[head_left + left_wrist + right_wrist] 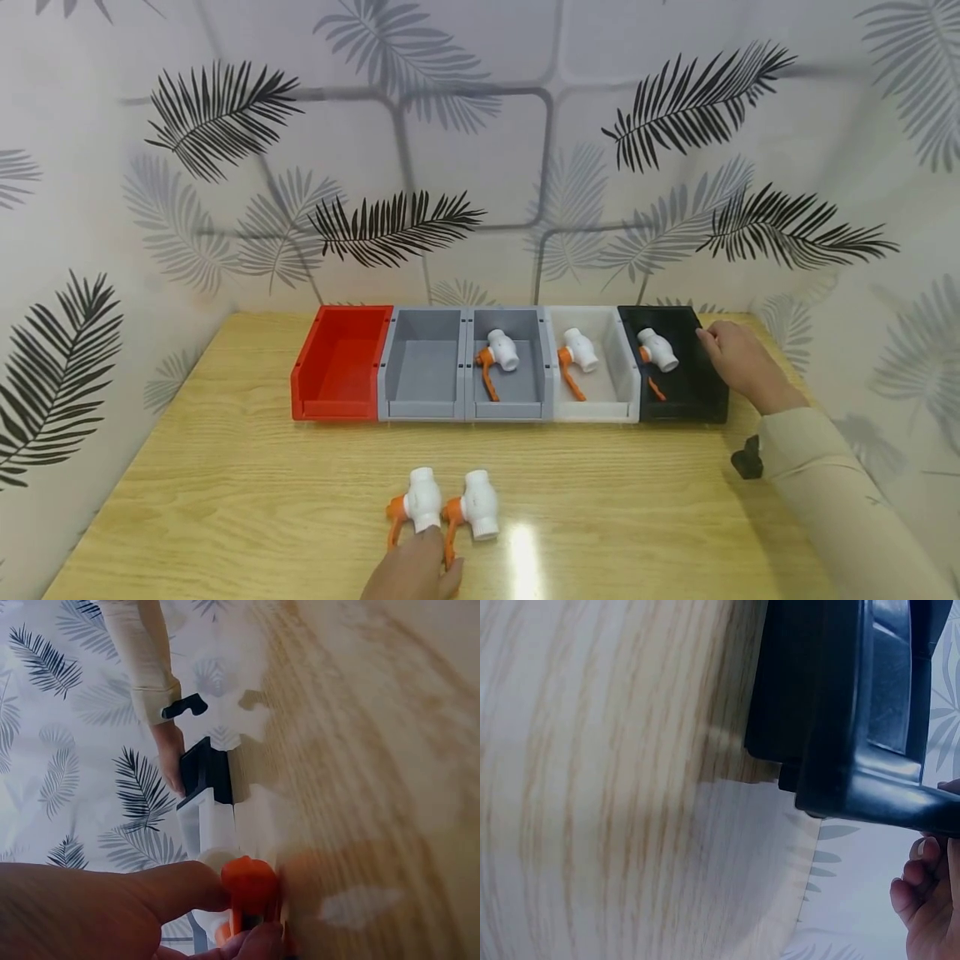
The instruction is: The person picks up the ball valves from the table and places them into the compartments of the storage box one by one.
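Two white ball valves with orange levers lie side by side on the table's near part: a left valve (424, 497) and a right valve (480, 505). My left hand (411, 568) reaches in from the near edge, partly covering the left valve's lower end. Its thumb and fingers pinch the right valve's orange lever (250, 881). At the far right, my right hand (738, 362) grips the outer side rim of a black bin (708, 404), with curled fingers (906, 900) below that rim. Inside this bin lies another valve (657, 350).
A row of joined bins runs along the back: red (335, 408), grey (422, 409), another grey (508, 410), white (596, 411), then black. The second grey and white bins each hold a valve. A small black object (747, 458) shows beside the right sleeve. A leaf-patterned backdrop stands behind.
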A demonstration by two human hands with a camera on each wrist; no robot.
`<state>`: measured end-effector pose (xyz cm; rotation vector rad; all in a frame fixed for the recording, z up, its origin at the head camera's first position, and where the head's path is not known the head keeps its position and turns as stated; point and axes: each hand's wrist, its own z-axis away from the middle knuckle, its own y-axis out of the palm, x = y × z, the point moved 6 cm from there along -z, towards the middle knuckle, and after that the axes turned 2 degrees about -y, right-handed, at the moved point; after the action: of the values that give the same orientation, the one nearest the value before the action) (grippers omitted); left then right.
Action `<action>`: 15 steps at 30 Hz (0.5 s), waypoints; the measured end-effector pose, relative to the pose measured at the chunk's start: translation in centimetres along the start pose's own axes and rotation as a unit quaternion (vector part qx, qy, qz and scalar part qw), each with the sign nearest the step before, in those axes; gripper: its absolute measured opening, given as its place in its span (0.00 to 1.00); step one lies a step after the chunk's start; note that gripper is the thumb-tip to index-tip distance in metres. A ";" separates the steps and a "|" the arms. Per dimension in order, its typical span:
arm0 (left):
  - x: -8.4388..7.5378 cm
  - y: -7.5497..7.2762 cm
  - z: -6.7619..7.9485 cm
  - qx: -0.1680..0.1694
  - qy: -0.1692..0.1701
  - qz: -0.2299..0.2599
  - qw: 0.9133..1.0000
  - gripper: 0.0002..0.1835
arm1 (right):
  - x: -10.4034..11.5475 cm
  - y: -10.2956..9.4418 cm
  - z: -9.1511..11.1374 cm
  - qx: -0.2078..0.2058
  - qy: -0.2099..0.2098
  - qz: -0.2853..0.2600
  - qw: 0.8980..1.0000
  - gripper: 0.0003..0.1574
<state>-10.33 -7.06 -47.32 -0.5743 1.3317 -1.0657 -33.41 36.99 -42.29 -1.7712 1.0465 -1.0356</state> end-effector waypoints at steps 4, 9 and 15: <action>0.1 0.1 -0.1 0.020 -0.016 0.017 1.000 0.12 | 0.0 0.0 0.0 -0.005 -0.002 0.001 1.000 0.21; 0.3 0.5 -0.2 0.071 -0.081 0.058 0.992 0.10 | 0.0 0.0 0.0 -0.001 0.005 -0.003 1.000 0.21; 0.1 0.4 -0.1 0.073 -0.070 0.066 0.993 0.09 | 0.2 -0.1 0.1 0.005 0.011 -0.007 1.000 0.22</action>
<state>-10.37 -6.95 -47.70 -0.4377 1.1435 -0.9858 -33.25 36.87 -42.22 -1.7652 1.0409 -1.0697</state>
